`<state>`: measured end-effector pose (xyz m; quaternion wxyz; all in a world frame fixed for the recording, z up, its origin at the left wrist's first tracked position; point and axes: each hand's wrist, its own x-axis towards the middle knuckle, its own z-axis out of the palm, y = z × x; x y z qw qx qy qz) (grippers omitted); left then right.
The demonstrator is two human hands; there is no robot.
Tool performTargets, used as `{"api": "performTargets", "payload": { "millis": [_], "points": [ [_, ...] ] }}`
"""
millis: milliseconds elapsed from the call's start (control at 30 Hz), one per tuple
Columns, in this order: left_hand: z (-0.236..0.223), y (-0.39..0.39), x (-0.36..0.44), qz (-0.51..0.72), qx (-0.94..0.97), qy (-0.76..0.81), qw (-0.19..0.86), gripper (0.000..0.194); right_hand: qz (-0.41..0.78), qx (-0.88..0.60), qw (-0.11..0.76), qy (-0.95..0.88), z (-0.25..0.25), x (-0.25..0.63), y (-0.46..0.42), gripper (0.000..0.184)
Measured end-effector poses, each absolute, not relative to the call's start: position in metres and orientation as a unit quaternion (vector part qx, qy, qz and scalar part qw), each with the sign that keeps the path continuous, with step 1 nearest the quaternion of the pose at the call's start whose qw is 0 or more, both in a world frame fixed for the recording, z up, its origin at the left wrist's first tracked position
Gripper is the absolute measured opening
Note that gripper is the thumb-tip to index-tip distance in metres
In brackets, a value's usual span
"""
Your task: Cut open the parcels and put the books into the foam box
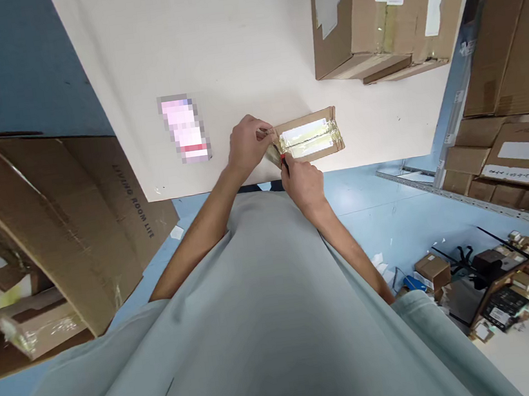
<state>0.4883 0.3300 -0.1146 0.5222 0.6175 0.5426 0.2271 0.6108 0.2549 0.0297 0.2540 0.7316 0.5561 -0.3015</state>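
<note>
A small, flat cardboard box (307,121) lies near the front edge of the white table (235,46), with two white labels and shiny clear tape across its top. My left hand (248,145) is closed at the box's left end, thumb and fingers pinching its edge. In my closed right hand (305,183) is a small red-and-black cutter (284,161), its tip at the box's taped left end. Its blade is too small to make out. Left of my hands, a pixelated pink-and-white object (186,129) rests on the table.
A large taped carton (382,20) stands at the table's back right. On the floor at left is an open cardboard box (86,215) holding smaller boxes. Shelves with cartons (514,152) line the right side; a cluttered cart (492,298) stands at lower right.
</note>
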Motion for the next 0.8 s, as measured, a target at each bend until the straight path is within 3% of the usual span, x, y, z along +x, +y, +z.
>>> {"api": "performTargets", "payload": {
  "millis": [433, 800],
  "points": [
    [-0.121, 0.325, 0.499, 0.237, 0.618, 0.573, 0.483, 0.011, -0.335, 0.744, 0.303, 0.492, 0.038, 0.608, 0.222, 0.047],
    [-0.113, 0.337, 0.505, 0.242, 0.628, 0.559, 0.484, 0.012, -0.258, 0.632, 0.312, 0.661, 0.055, 0.666, 0.252, 0.056]
  ]
}}
